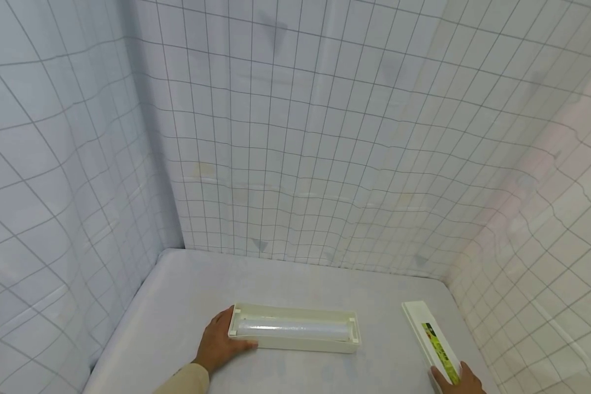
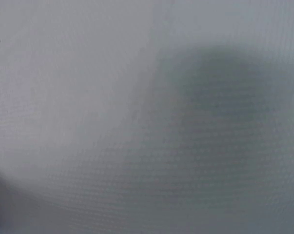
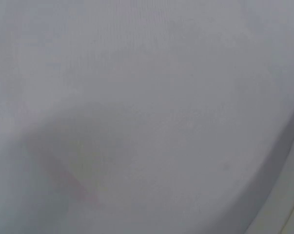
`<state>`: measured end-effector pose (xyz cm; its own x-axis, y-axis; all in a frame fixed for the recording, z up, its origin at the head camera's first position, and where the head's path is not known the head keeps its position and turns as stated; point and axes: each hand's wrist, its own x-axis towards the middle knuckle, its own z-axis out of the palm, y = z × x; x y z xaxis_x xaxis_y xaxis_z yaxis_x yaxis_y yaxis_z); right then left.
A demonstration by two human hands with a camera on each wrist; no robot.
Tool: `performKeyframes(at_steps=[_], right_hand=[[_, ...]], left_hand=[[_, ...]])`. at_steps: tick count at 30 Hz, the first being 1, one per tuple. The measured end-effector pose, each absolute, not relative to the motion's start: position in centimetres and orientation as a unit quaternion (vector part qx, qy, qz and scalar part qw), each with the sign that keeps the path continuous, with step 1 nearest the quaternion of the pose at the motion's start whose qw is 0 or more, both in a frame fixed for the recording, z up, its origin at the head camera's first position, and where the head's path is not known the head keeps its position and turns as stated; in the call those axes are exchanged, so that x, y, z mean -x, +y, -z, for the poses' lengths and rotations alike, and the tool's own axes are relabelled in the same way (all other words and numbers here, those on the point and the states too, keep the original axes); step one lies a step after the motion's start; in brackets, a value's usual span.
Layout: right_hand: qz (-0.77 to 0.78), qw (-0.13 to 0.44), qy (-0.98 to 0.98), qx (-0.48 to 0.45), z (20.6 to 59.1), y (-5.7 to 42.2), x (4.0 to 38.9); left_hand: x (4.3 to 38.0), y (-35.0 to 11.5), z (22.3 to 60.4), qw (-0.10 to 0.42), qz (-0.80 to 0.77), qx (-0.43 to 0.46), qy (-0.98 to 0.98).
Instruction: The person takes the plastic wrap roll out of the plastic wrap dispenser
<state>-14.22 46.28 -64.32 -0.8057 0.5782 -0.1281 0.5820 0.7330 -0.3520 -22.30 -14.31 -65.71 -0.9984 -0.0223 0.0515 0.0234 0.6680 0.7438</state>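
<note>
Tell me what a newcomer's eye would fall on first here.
The grid-patterned sheeting would probably strike first, rising on three sides of the pale table. Low in the head view, the left hand grips the left end of an open white box with a shiny roll inside. Farther right, the right hand holds a long white panel bearing a yellow-green label.

A: Head view?
B: Above tabletop (image 1: 383, 364), well back, facing forward and down.
A: Wrists?
B: Left, very near a blurred pale surface (image 2: 78, 97). Right, close on a pale expanse (image 3: 186, 107). Overlap with head: can't tell.
</note>
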Motion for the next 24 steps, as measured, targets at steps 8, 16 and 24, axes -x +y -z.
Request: performKeyframes(at_steps=[8,16,24], right_hand=[[0.214,-0.02,0.94,-0.266,62.1,44.6,16.0],[0.231,-0.08,0.94,-0.237,59.2,41.4,17.6],[0.251,-0.092,0.947,-0.176,56.6,39.4,18.8]], left_hand=[[22.4,-14.3,65.8,0.026,0.406,0.0,-0.914],[22.3,-14.2,66.0,0.05,0.403,0.005,-0.914],[22.3,-14.2,66.0,0.055,0.405,0.006,-0.913]])
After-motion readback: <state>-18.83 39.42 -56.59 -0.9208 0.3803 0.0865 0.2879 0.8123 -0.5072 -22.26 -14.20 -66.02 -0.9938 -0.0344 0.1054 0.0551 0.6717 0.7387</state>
